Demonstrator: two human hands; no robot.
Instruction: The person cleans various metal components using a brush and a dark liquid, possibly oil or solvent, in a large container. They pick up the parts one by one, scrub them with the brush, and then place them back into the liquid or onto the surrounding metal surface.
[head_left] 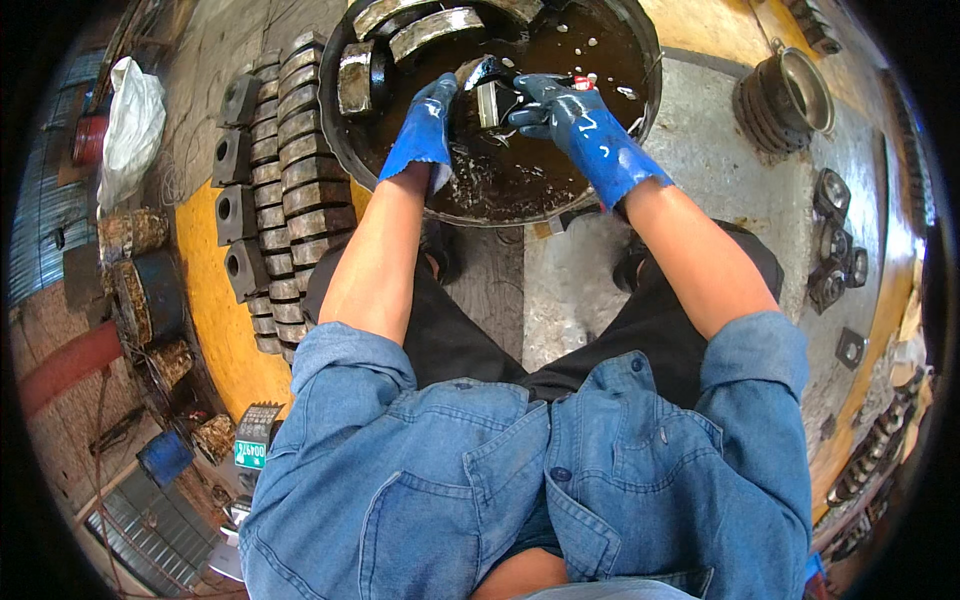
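A round dark basin (338,150) with murky brown liquid stands in front of my feet. Both my hands wear wet blue rubber gloves and reach over it. Between them is a shiny metal segment (488,106), its pale end face toward me. My left hand (432,108) has its fingers closed at the segment's far left side; the fingertips are partly hidden. From the right, my right hand (568,112) bends its fingers and thumb around the near right edge. Several curved metal segments (436,33) lie at the basin's far side, and another (356,80) stands by its left wall.
Long rows of curved metal segments (315,170) and square blocks with holes (236,215) line the floor at left. A white plastic bag (132,115) lies farther left. Stacked metal rings (790,95) stand at right, near small round parts (832,245). My knees flank the basin's near side.
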